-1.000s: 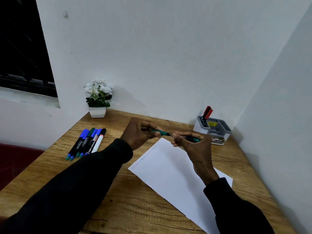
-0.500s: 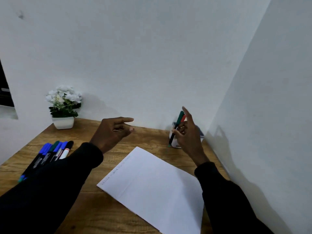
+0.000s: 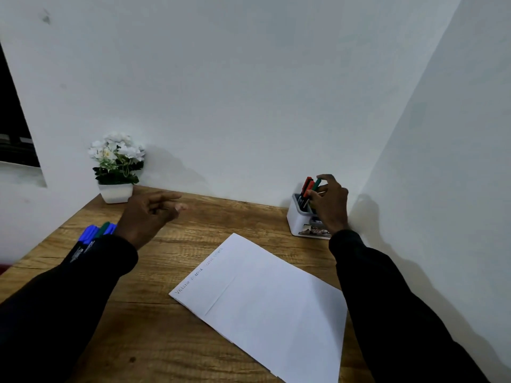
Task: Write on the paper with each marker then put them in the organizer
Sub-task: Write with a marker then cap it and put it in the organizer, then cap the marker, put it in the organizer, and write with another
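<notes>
My right hand (image 3: 330, 203) is at the white and grey organizer (image 3: 296, 221) in the far right corner of the table, its fingers closed around a green marker (image 3: 317, 183) that stands in the organizer beside two red markers (image 3: 307, 186). My left hand (image 3: 150, 214) hovers over the table's left half, fingers spread and holding nothing. A white sheet of paper (image 3: 265, 299) lies in the middle, with a line of small writing along its upper left edge. Several blue and green markers (image 3: 94, 234) lie at the left, partly hidden by my left sleeve.
A small white pot of white flowers (image 3: 116, 167) stands at the back left against the wall. White walls close the table at the back and right. A dark window opening (image 3: 13, 128) is at the far left. The wooden table (image 3: 166, 341) extends toward me.
Both hands held the green marker over the paper a second ago. My right hand carried it to the organizer and lowered it in; my left hand let go and drifted left.
</notes>
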